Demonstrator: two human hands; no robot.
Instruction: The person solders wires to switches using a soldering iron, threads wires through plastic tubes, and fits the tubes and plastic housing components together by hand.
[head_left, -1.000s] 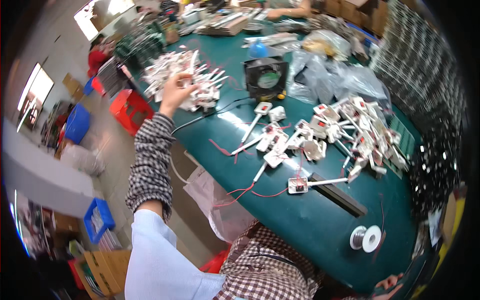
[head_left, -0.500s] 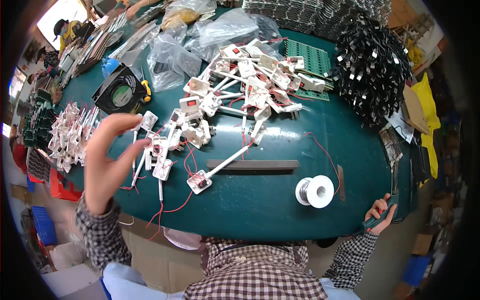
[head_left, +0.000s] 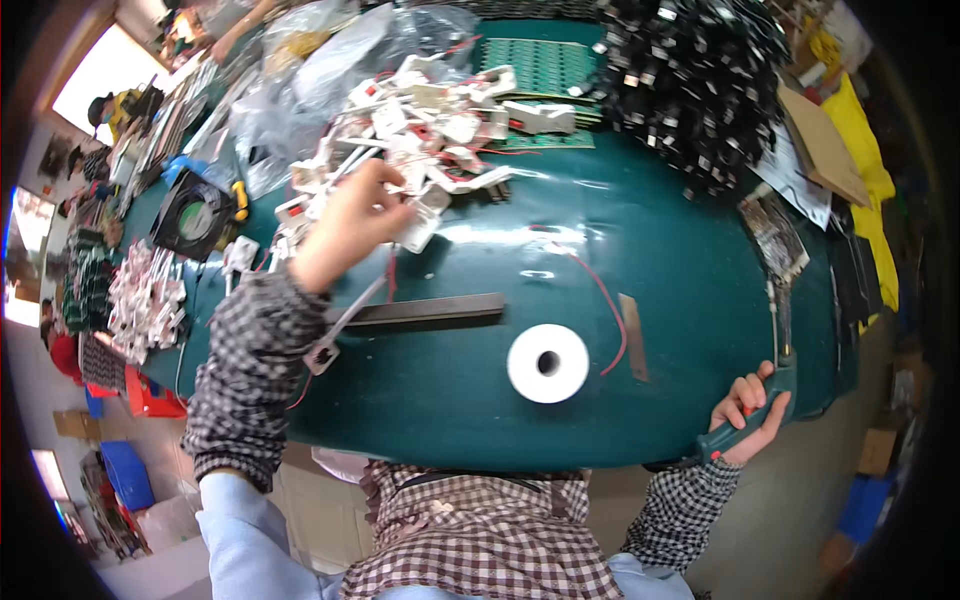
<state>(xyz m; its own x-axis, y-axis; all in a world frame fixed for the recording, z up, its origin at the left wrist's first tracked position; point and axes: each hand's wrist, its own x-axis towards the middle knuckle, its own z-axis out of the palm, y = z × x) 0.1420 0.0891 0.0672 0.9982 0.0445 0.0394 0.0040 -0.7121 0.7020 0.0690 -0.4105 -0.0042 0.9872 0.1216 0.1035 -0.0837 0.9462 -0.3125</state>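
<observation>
My left hand [head_left: 362, 212] reaches over the front of a pile of white plastic switch housings [head_left: 400, 125] with red wires. Its thumb and forefinger are apart, close to a white housing [head_left: 424, 228]; I cannot tell whether they touch it. My right hand [head_left: 745, 405] is wrapped round the green handle of a soldering iron [head_left: 780, 385] at the right edge of the table. The iron's metal tip points away from me, toward a small soiled metal tray [head_left: 775, 240]. A white spool [head_left: 530, 375] stands between my hands. Below my left forearm lies a white housing with a rod [head_left: 322, 355].
A grey bar [head_left: 430, 310] and a thin metal strip [head_left: 633, 338] lie on the green table [head_left: 450, 415]. Further back are green circuit boards [head_left: 540, 65], a heap of black cables [head_left: 690, 90] and plastic bags [head_left: 330, 60]. A black fan [head_left: 195, 215] stands left, beside more white parts [head_left: 145, 295].
My left hand has moved right and forward, from the left-hand housings to the main pile. The view has shifted. My right hand keeps hold of the soldering iron.
</observation>
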